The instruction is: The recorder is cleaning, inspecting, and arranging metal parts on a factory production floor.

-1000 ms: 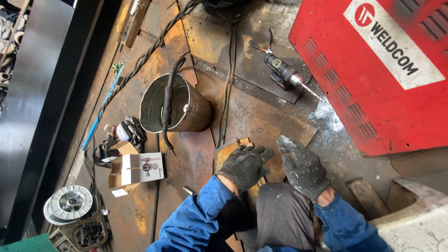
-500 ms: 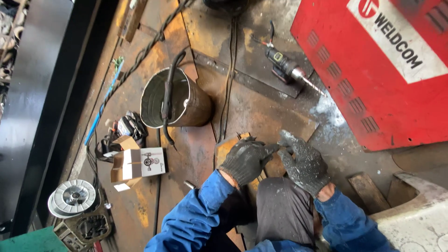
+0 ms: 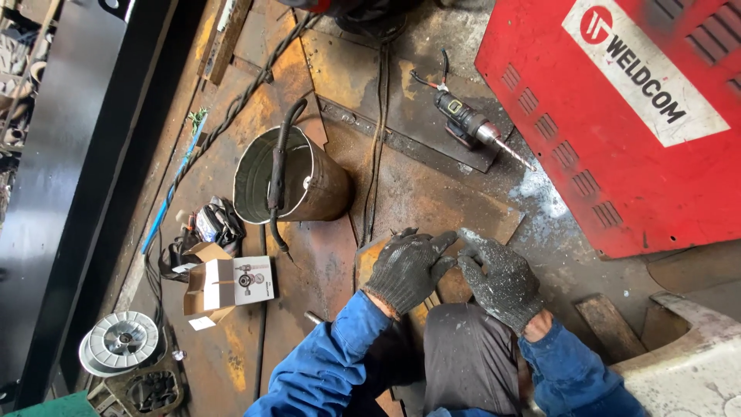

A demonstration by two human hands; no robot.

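Left hand: the left hand [image 3: 407, 267], in a dark knit glove, lay palm-down with its fingers loosely curled over the edge of a rusty orange-brown metal plate [image 3: 448, 284] — touching it, though whether it pinched the plate I could not tell.
Right hand: the right hand [image 3: 500, 276], in a grey speckled glove, rested just beside the left, fingers together and bent, its fingertips touching the left glove's; a grip could not be made out.
Plate: it sat on the rusted steel floor [image 3: 409, 193] directly in front of the person's knee, mostly hidden under both hands.
Sleeves: blue work sleeves [image 3: 324, 363] ran from the bottom edge up to the gloves.
Bucket: a dented metal bucket [image 3: 289, 185] stood on the floor to the left of the hands, well apart, with a dark hose [image 3: 278, 174] draped over its rim.
Drill: a cordless drill [image 3: 471, 127] lay on the floor beyond the hands — near the red machine casing [image 3: 610, 131].
Box: an open cardboard box [image 3: 228, 286] sat left of the left sleeve.
Spool: a wire spool [image 3: 120, 342] lay at the lower left.
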